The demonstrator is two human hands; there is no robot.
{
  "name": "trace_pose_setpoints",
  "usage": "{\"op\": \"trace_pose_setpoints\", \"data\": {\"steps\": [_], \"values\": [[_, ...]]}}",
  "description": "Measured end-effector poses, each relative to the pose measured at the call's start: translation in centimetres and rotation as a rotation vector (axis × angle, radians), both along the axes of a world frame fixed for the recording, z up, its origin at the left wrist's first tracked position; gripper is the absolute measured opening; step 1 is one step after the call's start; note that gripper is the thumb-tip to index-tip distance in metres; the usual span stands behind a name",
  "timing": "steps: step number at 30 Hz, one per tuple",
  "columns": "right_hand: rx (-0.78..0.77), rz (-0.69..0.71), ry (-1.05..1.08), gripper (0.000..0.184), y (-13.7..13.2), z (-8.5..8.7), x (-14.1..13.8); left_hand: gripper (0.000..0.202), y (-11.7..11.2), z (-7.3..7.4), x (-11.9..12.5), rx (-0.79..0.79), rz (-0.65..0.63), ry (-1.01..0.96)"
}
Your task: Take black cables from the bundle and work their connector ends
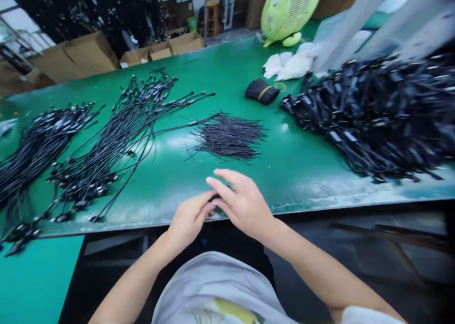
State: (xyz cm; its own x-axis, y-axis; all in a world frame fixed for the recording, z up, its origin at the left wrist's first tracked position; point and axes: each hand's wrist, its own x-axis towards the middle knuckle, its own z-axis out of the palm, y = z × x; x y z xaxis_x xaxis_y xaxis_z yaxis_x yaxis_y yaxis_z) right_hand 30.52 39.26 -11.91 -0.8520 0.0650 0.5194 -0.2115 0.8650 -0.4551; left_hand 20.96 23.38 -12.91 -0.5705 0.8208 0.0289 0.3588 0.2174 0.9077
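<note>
"What's between the left hand (pixel 188 222) and right hand (pixel 243 203)?"
"A small dark piece (pixel 214 198), mostly hidden by them; can't tell what."
"And the black cable heap (pixel 377 115)?"
"Blurred, and cut off by the right edge."

The person wears a pale grey short-sleeved T-shirt (pixel 213 286), seen from above and cut off by the bottom of the view. Low on its front sits a printed graphic (pixel 231 310), a yellow curved shape with thin darker marks along its edge; the rest of the design falls out of view. The right sleeve (pixel 369 316) shows as a pale band of the same light fabric, and it looks whiter where the light catches it. Below it, the right forearm (pixel 320 276) is bare down to the right hand (pixel 243 205). The left forearm (pixel 131 286) and left hand (pixel 190 222) are bare as well.
</note>
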Motion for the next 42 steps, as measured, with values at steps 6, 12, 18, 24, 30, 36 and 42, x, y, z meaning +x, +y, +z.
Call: {"op": "trace_pose_setpoints", "data": {"steps": [6, 12, 18, 24, 30, 36, 42], "values": [[-0.12, 0.12, -0.228, 0.025, 6.0, 1.1, 1.3, 0.043, -1.7, -1.0, -1.7, -0.076, -0.162, 0.73], [0.093, -0.915, 0.296, 0.032, 21.1, 2.8, 5.9, 0.042, -7.1, -3.9, -6.0, -0.162, 0.009, 0.765], [0.184, -1.008, 0.07, 0.034, 31.5, 2.7, 3.3, 0.037, -9.8, -5.0, -7.1, -0.223, 0.051, 0.749], [0.338, -0.947, 0.026, 0.036, 25.2, 0.9, 2.0, 0.049, -14.1, -2.7, -9.4, -0.358, 0.45, 0.955], [0.231, -0.427, 0.097, 0.027, 15.9, -0.6, -1.0, 0.04, -17.9, -1.6, -10.8, -0.753, 0.561, 0.911], [0.21, 0.11, -0.094, 0.025, 6.2, 1.0, -9.8, 0.032, -16.5, -1.0, -10.4, -0.643, 0.59, 0.869], [0.55, 0.098, -0.325, 0.033, -1.4, 1.8, -24.6, 0.039, -19.0, 1.2, -13.0, -0.585, 0.718, 0.94]]}}
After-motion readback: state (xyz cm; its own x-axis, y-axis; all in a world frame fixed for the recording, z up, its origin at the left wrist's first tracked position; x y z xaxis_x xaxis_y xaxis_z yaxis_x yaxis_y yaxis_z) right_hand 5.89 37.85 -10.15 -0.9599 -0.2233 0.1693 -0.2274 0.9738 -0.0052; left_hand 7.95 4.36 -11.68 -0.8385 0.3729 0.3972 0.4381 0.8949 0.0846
